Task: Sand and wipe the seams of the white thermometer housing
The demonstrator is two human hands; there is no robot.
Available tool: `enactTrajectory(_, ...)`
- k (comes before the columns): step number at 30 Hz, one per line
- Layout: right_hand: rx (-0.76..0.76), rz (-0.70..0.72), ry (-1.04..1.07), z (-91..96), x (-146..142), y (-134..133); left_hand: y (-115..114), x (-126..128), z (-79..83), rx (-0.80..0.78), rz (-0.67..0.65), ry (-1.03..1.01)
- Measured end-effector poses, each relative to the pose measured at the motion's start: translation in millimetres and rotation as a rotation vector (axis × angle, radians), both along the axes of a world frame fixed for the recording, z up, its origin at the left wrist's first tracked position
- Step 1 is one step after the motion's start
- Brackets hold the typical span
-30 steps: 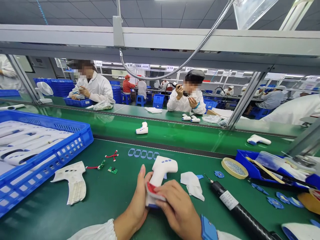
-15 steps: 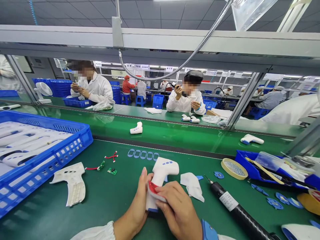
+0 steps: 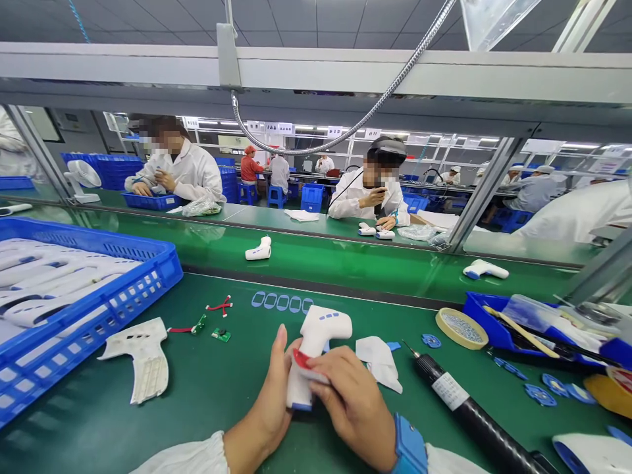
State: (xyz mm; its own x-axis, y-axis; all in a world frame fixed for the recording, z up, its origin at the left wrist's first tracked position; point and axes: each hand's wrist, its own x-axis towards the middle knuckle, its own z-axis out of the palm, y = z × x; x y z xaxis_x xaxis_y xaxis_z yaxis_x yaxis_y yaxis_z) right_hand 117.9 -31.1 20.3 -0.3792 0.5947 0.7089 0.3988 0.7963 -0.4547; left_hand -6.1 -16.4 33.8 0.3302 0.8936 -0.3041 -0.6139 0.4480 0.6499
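Observation:
A white pistol-shaped thermometer housing [image 3: 318, 339] with blue buttons stands upright on the green mat, gripped at its handle. My left hand [image 3: 272, 398] wraps the handle from the left, thumb up. My right hand [image 3: 348, 398] pinches a small red-and-white piece [image 3: 302, 361] against the handle. A blue wrist strap [image 3: 409, 446] is on my right wrist.
A blue crate [image 3: 123, 296] of white housings at left. A loose housing half [image 3: 143, 355], small green boards with red wires [image 3: 207, 322], blue oval pads [image 3: 281, 303], a white cloth [image 3: 379, 361], a black electric screwdriver [image 3: 464, 411], a tape roll [image 3: 461, 328], a blue parts tray [image 3: 494, 329]. Thermometers ride the conveyor [image 3: 259, 250]. People in white coats work opposite.
The thermometers on the conveyor have drifted left. My hands stay on the housing with little shift. The person opposite has lowered a hand to the table.

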Motion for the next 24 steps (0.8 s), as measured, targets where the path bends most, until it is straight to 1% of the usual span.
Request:
enactTrajectory(3, -0.005, -0.036, 0.011, 0.0, -0.3, -1.2, 0.9, -0.4, -1.3, -0.014, 0.005, 0.000)
enactTrajectory(5, -0.028, 0.005, 0.021, 0.1, -0.7, -1.9, 1.8, -1.0, -2.6, -0.035, -0.016, 0.017)
enactTrajectory(7, -0.033, 0.036, 0.015, 0.8, -0.3, -0.4, 2.3, -1.3, -3.5, -0.010, -0.037, 0.009)
enactTrajectory(9, -0.024, 0.009, 0.001, 1.8, 0.9, 2.0, 2.3, -1.1, -3.6, 0.026, -0.040, -0.016)
enactTrajectory(12, -0.022, -0.047, 0.008, 2.0, 1.4, 2.7, 1.7, -0.5, -2.9, 0.018, -0.020, -0.005)
enactTrajectory(15, -0.052, 0.003, 0.023, 0.7, 0.9, 0.7, 1.5, -0.6, -2.9, -0.020, -0.014, 0.028)
enactTrajectory(17, -0.045, 0.031, 0.014, 0.6, 1.5, 1.1, 1.6, -0.9, -3.4, -0.010, -0.027, 0.013)
enactTrajectory(20, -0.019, -0.018, 0.000, 1.7, 2.3, 2.8, 1.2, -1.1, -3.9, 0.037, -0.047, -0.035)
enactTrajectory(22, -0.014, -0.044, 0.006, 2.4, 1.6, 2.2, 0.9, -1.2, -3.9, 0.008, -0.034, -0.026)
enactTrajectory(24, -0.025, -0.009, 0.011, 2.7, 0.8, 1.1, 0.8, -1.5, -3.9, -0.059, -0.011, 0.016)
